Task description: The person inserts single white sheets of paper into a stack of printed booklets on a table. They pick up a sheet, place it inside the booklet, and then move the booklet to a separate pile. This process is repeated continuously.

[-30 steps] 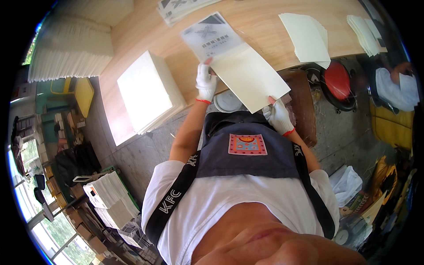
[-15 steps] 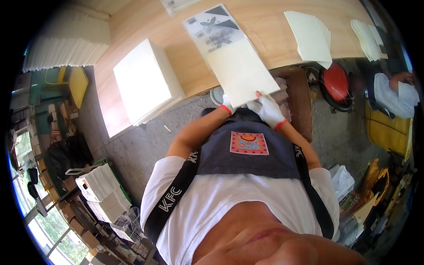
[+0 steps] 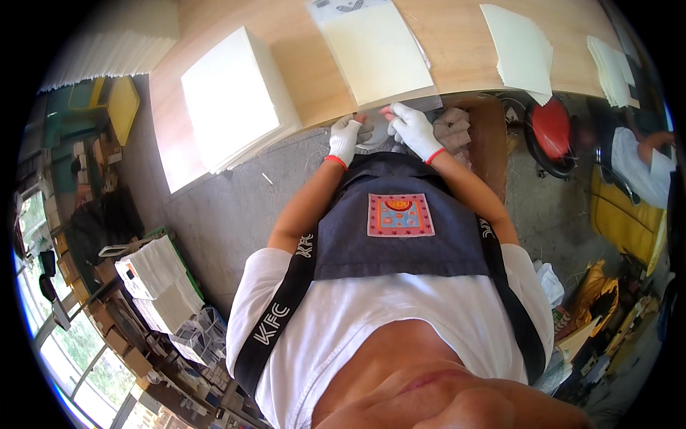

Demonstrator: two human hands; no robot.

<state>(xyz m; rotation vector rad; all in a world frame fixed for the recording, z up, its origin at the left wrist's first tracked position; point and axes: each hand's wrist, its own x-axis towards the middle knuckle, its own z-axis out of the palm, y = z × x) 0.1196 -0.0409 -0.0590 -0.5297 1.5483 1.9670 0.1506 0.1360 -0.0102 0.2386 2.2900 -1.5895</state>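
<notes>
A stack of cream paper sheets (image 3: 379,53) lies in a clear plastic sleeve (image 3: 409,96) with dark pencil prints at its far end. The sleeve's near end reaches past the table's front edge. My left hand (image 3: 346,137), in a white glove with bare fingertips and a red cuff, is closed at the near left corner of that plastic. My right hand (image 3: 414,131), gloved the same way, pinches the plastic at its near edge, a little right of the left hand. The see-through film between the hands is hard to make out.
A tall white paper stack (image 3: 232,100) stands left on the wooden table (image 3: 293,79). Fanned cream sheets (image 3: 518,53) and another fanned pile (image 3: 607,71) lie right. Below are a red stool (image 3: 549,132) and a brown box (image 3: 487,143). Another person's arm (image 3: 652,146) shows far right.
The cream sheets and sleeve now lie farther up the picture. My hands have come off the sheets' near edge and moved to the plastic at the sleeve's near end.
</notes>
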